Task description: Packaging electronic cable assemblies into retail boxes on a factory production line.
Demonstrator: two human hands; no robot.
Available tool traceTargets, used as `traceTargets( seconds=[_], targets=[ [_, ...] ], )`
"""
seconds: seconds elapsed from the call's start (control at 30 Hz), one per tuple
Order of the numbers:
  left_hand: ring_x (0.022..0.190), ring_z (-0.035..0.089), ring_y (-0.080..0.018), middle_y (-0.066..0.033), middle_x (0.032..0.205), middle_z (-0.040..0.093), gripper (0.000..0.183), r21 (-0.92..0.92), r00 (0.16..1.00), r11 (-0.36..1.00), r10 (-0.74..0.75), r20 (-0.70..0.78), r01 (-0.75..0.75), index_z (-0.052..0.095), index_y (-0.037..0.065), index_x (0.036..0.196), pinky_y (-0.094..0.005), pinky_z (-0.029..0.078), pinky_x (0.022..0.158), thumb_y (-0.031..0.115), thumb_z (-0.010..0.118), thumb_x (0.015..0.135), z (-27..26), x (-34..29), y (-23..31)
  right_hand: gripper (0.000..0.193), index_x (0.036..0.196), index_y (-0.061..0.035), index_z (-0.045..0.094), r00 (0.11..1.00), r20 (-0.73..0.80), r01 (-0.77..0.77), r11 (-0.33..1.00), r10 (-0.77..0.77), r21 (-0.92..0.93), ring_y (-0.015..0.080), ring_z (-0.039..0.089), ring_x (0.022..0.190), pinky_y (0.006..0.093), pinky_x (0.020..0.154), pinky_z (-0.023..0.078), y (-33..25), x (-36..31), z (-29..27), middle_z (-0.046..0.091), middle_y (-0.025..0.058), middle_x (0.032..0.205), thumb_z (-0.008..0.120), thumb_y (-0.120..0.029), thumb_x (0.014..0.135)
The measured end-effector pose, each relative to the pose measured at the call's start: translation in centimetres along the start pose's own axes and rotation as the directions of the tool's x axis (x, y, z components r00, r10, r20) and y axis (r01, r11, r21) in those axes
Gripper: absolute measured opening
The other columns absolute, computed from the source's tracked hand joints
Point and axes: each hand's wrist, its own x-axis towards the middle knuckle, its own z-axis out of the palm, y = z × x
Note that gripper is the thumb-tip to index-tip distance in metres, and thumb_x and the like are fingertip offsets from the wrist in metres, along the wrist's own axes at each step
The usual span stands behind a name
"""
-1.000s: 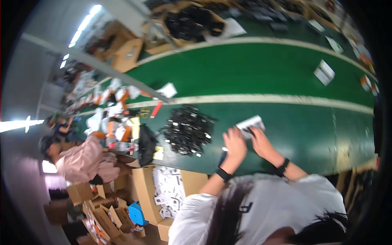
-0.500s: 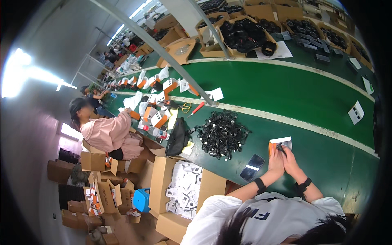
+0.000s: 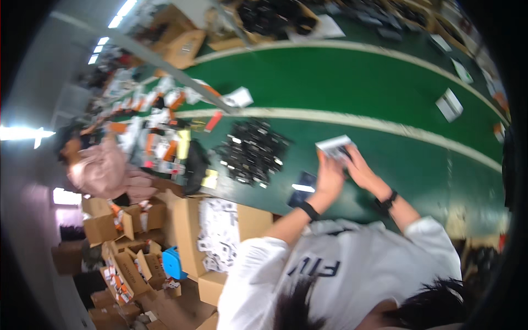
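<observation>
My left hand (image 3: 330,179) is closed on a small white and orange carton (image 3: 333,144), holding it from its near left side above the green table. My right hand (image 3: 363,171) is at the carton's right side, fingers bent around a dark piece that looks like a black cable (image 3: 347,153), at the carton's mouth. Motion blur hides how far inside it sits. Just left of my left wrist lies a dark smartphone (image 3: 302,190). Farther left is a heap of black cables (image 3: 254,152) with light plugs.
An open cardboard box (image 3: 186,234) full of white packets stands by the table's near edge. Beyond the pale rail (image 3: 352,118) runs a green belt (image 3: 330,71) carrying a white carton (image 3: 449,105). At left, a person in pink (image 3: 107,170) sits near more cartons and a slanting metal post (image 3: 165,69).
The whole view has shifted, so the table and cables appear farther left and higher. My hands stay at the carton; my right hand now sits farther around its right side.
</observation>
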Motion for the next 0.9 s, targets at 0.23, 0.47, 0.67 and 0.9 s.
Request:
traceTargets(
  seconds=[0.23, 0.47, 0.67, 0.9],
  targets=[
    [0.116, 0.039, -0.0303, -0.0164, 0.11, 0.051, 0.058, 0.038, 0.962, 0.999, -0.035, 0.27, 0.026, 0.046, -0.003, 0.119, -0.0599, 0.009, 0.103, 0.032, 0.06, 0.075, -1.2, -0.5, -0.5, 0.026, 0.101, 0.0051, 0.053, 0.954, 0.275, 0.206, 0.929, -0.121, -0.306, 0.0359, 0.046, 0.103, 0.041, 0.086, 0.042, -1.6, 3.2, -2.5, 0.046, 0.0219, 0.107, 0.047, -0.014, 0.084],
    [0.121, 0.033, -0.0276, -0.0142, 0.117, 0.046, 0.057, 0.017, 0.942, 0.994, -0.108, 0.318, 0.108, 0.04, 0.002, 0.126, -0.0644, 0.008, 0.1, 0.031, 0.057, 0.079, -0.8, -1.0, 0.5, 0.027, 0.1, 0.0, 0.057, 0.887, 0.435, 0.295, 0.914, -0.154, -0.279, 0.0339, 0.057, 0.083, 0.0397, 0.071, 0.047, 0.7, 6.5, -3.0, 0.061, 0.0173, 0.087, 0.056, -0.01, 0.075],
    [0.121, 0.034, -0.0273, -0.0113, 0.12, 0.044, 0.06, -0.028, 0.941, 0.989, -0.131, 0.313, 0.147, 0.035, 0.005, 0.129, -0.0656, 0.009, 0.098, 0.028, 0.058, 0.078, -0.4, -2.0, 0.0, 0.011, 0.081, -0.0046, 0.056, 0.907, 0.336, 0.35, 0.901, -0.256, -0.257, 0.032, 0.056, 0.073, 0.0407, 0.064, 0.045, 0.6, 6.1, -1.5, 0.057, 0.013, 0.074, 0.059, -0.012, 0.074],
    [0.119, 0.037, -0.0297, -0.0164, 0.125, 0.037, 0.057, -0.177, 0.951, 0.971, -0.107, 0.292, 0.163, 0.035, 0.004, 0.129, -0.0648, 0.009, 0.098, 0.019, 0.057, 0.078, -0.4, -1.7, -0.6, 0.008, 0.077, -0.0028, 0.057, 0.759, 0.44, 0.639, 0.676, -0.479, -0.367, 0.0304, 0.056, 0.075, 0.0393, 0.063, 0.046, 0.8, 7.9, -1.4, 0.052, 0.0118, 0.076, 0.056, -0.008, 0.071]
  ],
)
